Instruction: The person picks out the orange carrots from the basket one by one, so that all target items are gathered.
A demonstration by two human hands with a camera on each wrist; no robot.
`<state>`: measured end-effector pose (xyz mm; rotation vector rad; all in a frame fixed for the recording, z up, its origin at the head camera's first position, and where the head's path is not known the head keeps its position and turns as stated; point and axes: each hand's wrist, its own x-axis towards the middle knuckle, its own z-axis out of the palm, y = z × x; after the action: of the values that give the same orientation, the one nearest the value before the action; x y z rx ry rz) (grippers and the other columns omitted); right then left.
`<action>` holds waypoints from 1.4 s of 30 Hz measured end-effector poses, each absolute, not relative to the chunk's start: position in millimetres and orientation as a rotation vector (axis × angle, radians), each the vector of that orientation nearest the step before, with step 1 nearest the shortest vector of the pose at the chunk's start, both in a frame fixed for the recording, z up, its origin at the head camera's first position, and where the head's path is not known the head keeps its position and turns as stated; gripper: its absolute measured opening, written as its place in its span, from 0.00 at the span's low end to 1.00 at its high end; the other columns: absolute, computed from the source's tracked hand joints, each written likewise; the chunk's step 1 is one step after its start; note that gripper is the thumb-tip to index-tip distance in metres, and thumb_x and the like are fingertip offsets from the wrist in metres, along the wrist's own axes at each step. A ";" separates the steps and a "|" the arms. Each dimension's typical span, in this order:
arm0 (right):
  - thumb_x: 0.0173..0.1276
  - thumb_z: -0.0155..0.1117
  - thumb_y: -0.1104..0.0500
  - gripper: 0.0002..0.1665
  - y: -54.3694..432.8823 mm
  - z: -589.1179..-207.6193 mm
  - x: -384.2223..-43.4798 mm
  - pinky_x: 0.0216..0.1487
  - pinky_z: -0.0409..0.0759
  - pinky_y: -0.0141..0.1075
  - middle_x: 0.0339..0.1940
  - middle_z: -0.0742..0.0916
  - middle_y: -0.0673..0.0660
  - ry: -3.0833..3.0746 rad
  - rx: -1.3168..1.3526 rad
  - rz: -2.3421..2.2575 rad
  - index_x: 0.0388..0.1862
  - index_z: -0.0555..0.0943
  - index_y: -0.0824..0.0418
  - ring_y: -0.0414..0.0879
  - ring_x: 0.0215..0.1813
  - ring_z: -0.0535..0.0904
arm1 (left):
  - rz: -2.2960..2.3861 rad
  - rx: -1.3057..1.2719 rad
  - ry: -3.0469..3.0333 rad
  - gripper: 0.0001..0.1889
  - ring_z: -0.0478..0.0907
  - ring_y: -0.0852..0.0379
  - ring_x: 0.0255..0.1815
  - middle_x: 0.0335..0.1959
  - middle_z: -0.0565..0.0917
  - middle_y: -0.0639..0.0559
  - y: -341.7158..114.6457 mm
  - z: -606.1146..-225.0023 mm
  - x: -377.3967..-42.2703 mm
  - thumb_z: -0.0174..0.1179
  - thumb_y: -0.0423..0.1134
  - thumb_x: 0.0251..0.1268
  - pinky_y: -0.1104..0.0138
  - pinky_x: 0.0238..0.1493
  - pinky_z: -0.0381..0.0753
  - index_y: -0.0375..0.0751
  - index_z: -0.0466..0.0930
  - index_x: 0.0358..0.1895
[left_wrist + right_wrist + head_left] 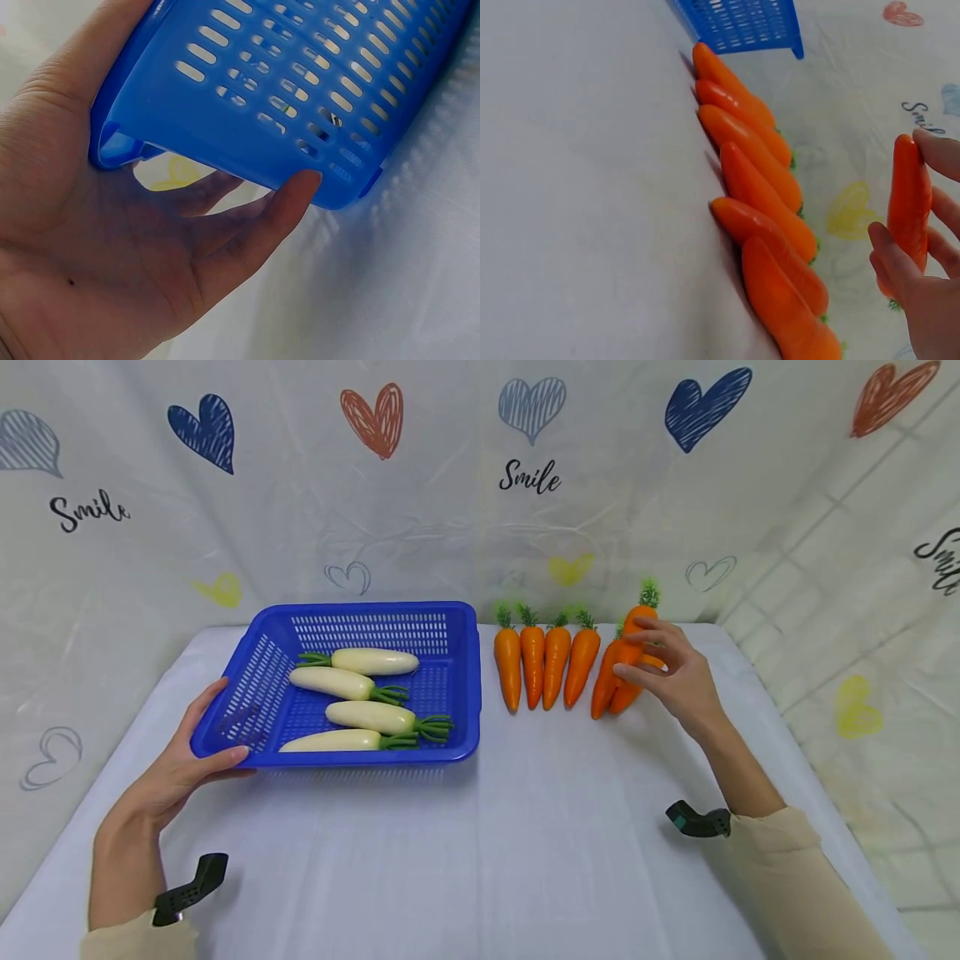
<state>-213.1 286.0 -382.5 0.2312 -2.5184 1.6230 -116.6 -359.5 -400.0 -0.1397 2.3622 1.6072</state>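
My left hand (176, 768) grips the near left corner of a blue plastic basket (471, 693). In the left wrist view, its thumb lies along the basket's rim and a fingertip touches the slotted wall (202, 112). Several white radishes (375, 662) with green stems lie inside the basket. My right hand (678, 677) holds an orange carrot (910, 199) between thumb and fingers, raised over the right end of a row. That row is made of several carrots (557, 664) lying side by side, leafy tops toward the back. The hand partly covers the rightmost ones in the head view.
A white cloth (480, 860) covers the table. Behind it hangs a pale curtain (442, 527) printed with hearts and the word Smile. The carrot row lies just right of the basket, near the table's back edge.
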 end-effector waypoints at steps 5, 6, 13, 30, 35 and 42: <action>0.68 0.75 0.59 0.30 295.4 -387.4 -210.0 0.56 0.79 0.15 0.81 0.70 0.52 -2.514 0.205 1.626 0.66 0.78 0.66 0.39 0.65 0.75 | 1.615 -0.134 2.356 0.51 0.62 0.41 0.69 0.84 0.35 0.31 -360.7 -400.9 -117.1 0.59 0.44 0.76 0.70 0.50 0.88 0.89 0.28 0.79; 0.68 0.75 0.60 0.30 296.7 -388.2 -209.5 0.56 0.79 0.16 0.81 0.70 0.52 -2.507 0.203 1.638 0.66 0.78 0.66 0.39 0.65 0.75 | 1.615 -0.132 2.359 0.51 0.63 0.44 0.68 0.84 0.36 0.31 -361.3 -400.9 -117.0 0.59 0.44 0.77 0.70 0.49 0.88 0.89 0.28 0.79; 0.67 0.76 0.61 0.28 309.7 -398.0 -204.4 0.56 0.78 0.14 0.80 0.70 0.55 -2.526 0.155 1.560 0.63 0.79 0.67 0.34 0.61 0.76 | 1.613 -0.135 2.359 0.50 0.64 0.46 0.67 0.84 0.36 0.32 -361.5 -401.0 -118.2 0.59 0.45 0.77 0.70 0.50 0.88 0.89 0.28 0.79; 0.66 0.78 0.56 0.37 322.8 -422.9 -204.5 0.46 0.72 0.12 0.72 0.66 0.64 -2.771 0.119 1.333 0.69 0.75 0.66 0.64 0.62 0.75 | 1.622 -0.149 2.356 0.50 0.61 0.37 0.71 0.84 0.35 0.30 -358.9 -400.3 -116.3 0.59 0.45 0.77 0.70 0.49 0.88 0.89 0.28 0.79; 0.66 0.78 0.55 0.40 327.9 -429.6 -205.9 0.46 0.71 0.14 0.72 0.69 0.67 -2.828 0.146 1.282 0.72 0.72 0.64 0.66 0.62 0.76 | 1.628 -0.147 2.352 0.50 0.62 0.40 0.70 0.84 0.36 0.31 -358.6 -400.6 -116.5 0.59 0.45 0.77 0.70 0.49 0.88 0.89 0.28 0.79; 0.68 0.76 0.51 0.51 334.2 -432.4 -207.8 0.44 0.72 0.16 0.70 0.77 0.66 -2.841 0.136 1.158 0.83 0.61 0.54 0.59 0.57 0.81 | 1.633 -0.152 2.356 0.50 0.62 0.41 0.70 0.84 0.36 0.31 -358.2 -400.7 -116.8 0.59 0.45 0.77 0.69 0.50 0.88 0.89 0.29 0.79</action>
<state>-207.8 334.2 -432.4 0.1360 -2.8406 1.1579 -116.8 -358.2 -400.7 -0.1519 2.3563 1.6331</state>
